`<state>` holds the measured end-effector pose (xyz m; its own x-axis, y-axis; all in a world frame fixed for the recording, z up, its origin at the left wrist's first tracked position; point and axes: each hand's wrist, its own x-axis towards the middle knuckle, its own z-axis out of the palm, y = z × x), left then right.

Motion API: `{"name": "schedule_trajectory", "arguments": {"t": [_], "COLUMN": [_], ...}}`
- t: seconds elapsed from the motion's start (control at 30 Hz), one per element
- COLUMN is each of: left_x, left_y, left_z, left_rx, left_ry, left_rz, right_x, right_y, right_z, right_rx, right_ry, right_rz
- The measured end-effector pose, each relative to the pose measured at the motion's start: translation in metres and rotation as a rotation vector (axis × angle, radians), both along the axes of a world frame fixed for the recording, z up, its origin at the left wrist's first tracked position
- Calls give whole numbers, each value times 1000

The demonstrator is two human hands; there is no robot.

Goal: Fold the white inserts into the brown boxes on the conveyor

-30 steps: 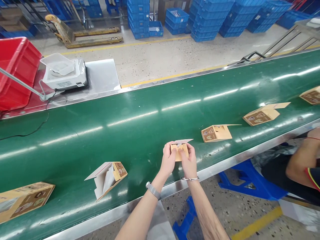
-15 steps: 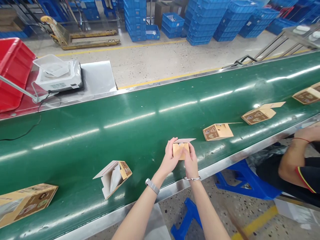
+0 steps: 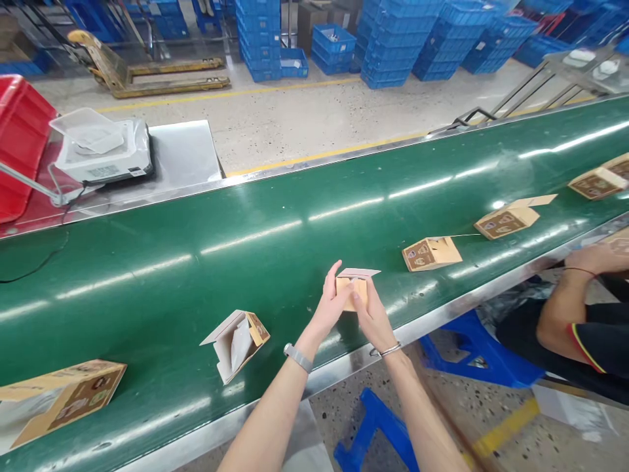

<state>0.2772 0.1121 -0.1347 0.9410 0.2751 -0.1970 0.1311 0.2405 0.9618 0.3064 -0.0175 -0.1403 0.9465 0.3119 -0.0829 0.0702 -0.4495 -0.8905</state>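
Observation:
Between my two hands is a small brown cardboard box point(image 3: 352, 300), its end flaps facing me and its lid standing up at the far side. My left hand point(image 3: 332, 300) grips the box's left side, thumb on the front flap and index finger raised. My right hand point(image 3: 371, 311) holds the right side with its thumb pressed on the same flap. To the left, an open box point(image 3: 256, 329) with a whitish packet point(image 3: 240, 345) inside lies tilted on the green conveyor belt point(image 3: 162, 288). To the right rests another box point(image 3: 420, 255) with its flap out.
More boxes lie on the belt, one at the left point(image 3: 83, 398) and others at the right point(image 3: 506, 223). A co-worker's arm point(image 3: 560, 301) reaches in at the right. Across the belt stand a scale point(image 3: 105, 157), a red bin point(image 3: 19, 144) and stacked blue crates point(image 3: 403, 39). A blue stool point(image 3: 376, 432) stands below.
The boxes on the left have shifted right along the belt. My left index finger has lifted off the box, and my right wrist has swung slightly outward. The box stays between my hands.

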Motion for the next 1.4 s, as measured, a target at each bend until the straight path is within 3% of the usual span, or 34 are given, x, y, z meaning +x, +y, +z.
{"name": "schedule_trajectory", "arguments": {"t": [0.13,0.27,0.4,0.53,0.73,0.87,0.97,1.03,1.1,1.17,1.23,1.3,1.4], "left_x": [-18,-12,3,1,8,-2,-62,-121,-173,-204,-211,-201,-179], "left_y": [18,25,22,10,-25,-42,-38,-29,-18,-7,1,10,30], "left_z": [18,25,22,17,10,28,35,29,14,-2,-16,-24,-27], "left_rx": [305,607,897,1196,1419,1376,1177,974,885,820,759,687,620], "left_ry": [-139,-242,-271,-338,-311,-287,-482,-475,-216,30,93,23,-96], "left_rz": [-215,-374,-417,-409,-366,-326,-259,7,399,474,363,264,249], "right_x": [18,39,57,68,69,47,13,-13,-35,-52,-67,-82,-106], "right_y": [-25,-47,-63,-80,-94,-88,-70,-50,-27,-2,19,35,47], "right_z": [10,21,24,19,5,7,27,39,43,36,21,3,-15], "right_rx": [-12,-103,-209,-275,-471,-585,-600,-476,-277,-138,-51,10,26], "right_ry": [-100,-264,-481,-718,-878,-941,-882,-831,-683,-448,-267,-206,-200], "right_rz": [151,286,414,569,591,467,254,216,368,480,496,452,306]}}
